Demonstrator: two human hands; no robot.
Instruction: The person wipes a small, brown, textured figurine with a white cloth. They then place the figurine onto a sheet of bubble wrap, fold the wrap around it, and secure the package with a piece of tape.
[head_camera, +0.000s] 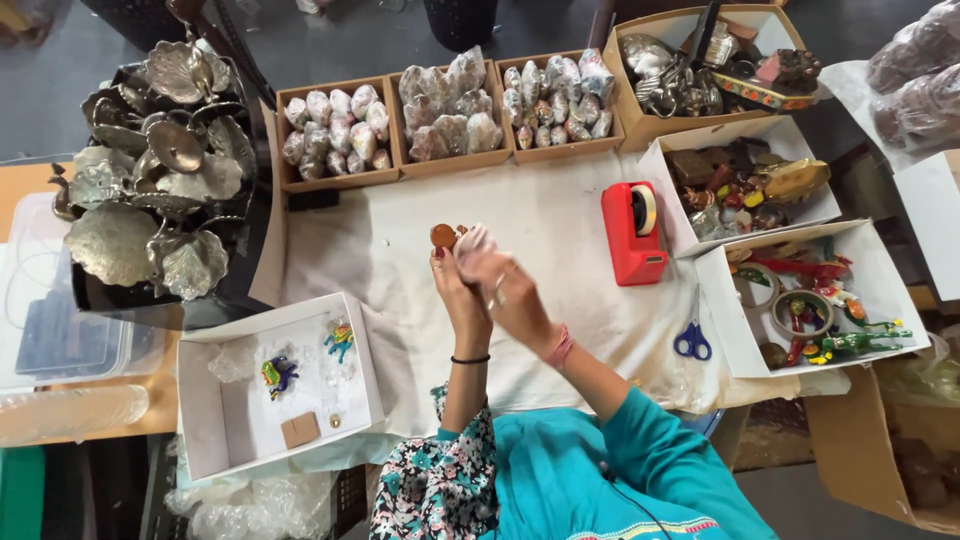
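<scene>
Bubble wrap (473, 243) bunched around a small brown ornament (443, 236), mid-table above the white cloth (560, 230). Left hand (455, 290) pinching the ornament, right hand (515, 290) pressed onto the wrap. Risky: loose grip, wrap slipping, ornament dropping onto the cloth. Red tape dispenser (632, 235) near the far edge.

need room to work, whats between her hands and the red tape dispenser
Head view: only bare white cloth lies between the hands and the red tape dispenser.
</scene>
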